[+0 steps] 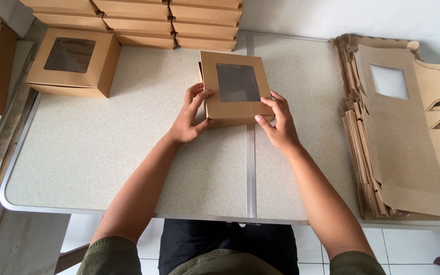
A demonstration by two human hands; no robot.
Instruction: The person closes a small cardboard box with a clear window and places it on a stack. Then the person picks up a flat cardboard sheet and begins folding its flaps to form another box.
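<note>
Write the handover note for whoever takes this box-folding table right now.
Left hand and right hand grip the near corners of a closed window box at the table's middle.
Done: one finished box at far left, and stacked boxes along the far edge.
Left: the pile of flat blanks on the right.
</note>
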